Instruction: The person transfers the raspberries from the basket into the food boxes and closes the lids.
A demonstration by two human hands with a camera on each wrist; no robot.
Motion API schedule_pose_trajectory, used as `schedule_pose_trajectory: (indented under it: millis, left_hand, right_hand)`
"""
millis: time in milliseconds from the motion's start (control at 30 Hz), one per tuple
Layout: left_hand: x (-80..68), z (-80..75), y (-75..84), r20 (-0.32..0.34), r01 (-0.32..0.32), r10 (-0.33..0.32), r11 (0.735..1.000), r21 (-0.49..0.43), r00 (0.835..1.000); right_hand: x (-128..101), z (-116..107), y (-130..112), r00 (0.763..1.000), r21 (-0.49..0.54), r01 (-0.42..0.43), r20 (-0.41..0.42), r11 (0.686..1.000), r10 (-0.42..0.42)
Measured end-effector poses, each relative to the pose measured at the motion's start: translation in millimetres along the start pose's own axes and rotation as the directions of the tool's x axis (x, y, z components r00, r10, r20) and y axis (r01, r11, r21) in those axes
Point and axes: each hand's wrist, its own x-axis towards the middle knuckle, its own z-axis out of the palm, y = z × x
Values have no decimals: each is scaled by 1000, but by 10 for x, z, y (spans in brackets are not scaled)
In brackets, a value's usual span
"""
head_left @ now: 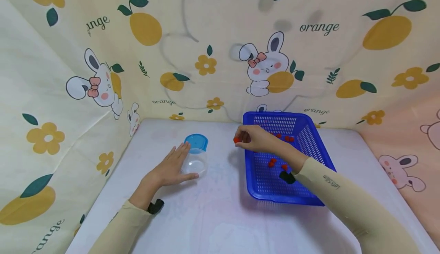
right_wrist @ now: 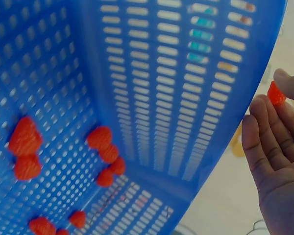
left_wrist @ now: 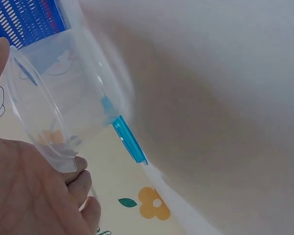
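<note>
A clear plastic container [head_left: 197, 166] stands upright on the white table, its open top facing up. My left hand [head_left: 170, 169] holds it from the left, thumb in front and fingers along the far side; the left wrist view shows the hand [left_wrist: 34, 181] around the container's wall [left_wrist: 73, 83]. Just behind the container is a blue lid [head_left: 196, 142]; whether they are joined I cannot tell. Between thumb and fingertips, my right hand [head_left: 256, 137] pinches a small red toy strawberry [right_wrist: 276, 93]. That hand is above the left rim of the blue basket [head_left: 252, 185].
Several more red strawberries [right_wrist: 25, 139] lie scattered on the basket's perforated floor. The basket takes up the right part of the white table [head_left: 220, 215]. A printed cloth [head_left: 220, 55] hangs behind the table and along its sides.
</note>
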Motion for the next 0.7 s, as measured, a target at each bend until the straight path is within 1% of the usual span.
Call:
schedule_pose_trajectory:
  millis: [133, 367, 600, 700]
  left_hand:
    - [3, 5, -3, -4, -6, 6, 1000, -7, 1000]
    - [13, 14, 16, -13, -20, 19, 999, -25, 1000]
    - [24, 29, 26, -11, 11, -11, 1000, -9, 1000]
    - [25, 19, 27, -9, 18, -18, 1000, -8, 1000]
  right_hand:
    - [61, 65, -83, 1000, 21, 23, 15, 1000, -23]
    - [194, 169, -188, 996, 23, 71, 53, 997, -72]
    - [346, 256, -313, 989, 20, 81, 119, 996, -83]
    - [410, 285, -374, 985, 21, 101, 141, 995, -103]
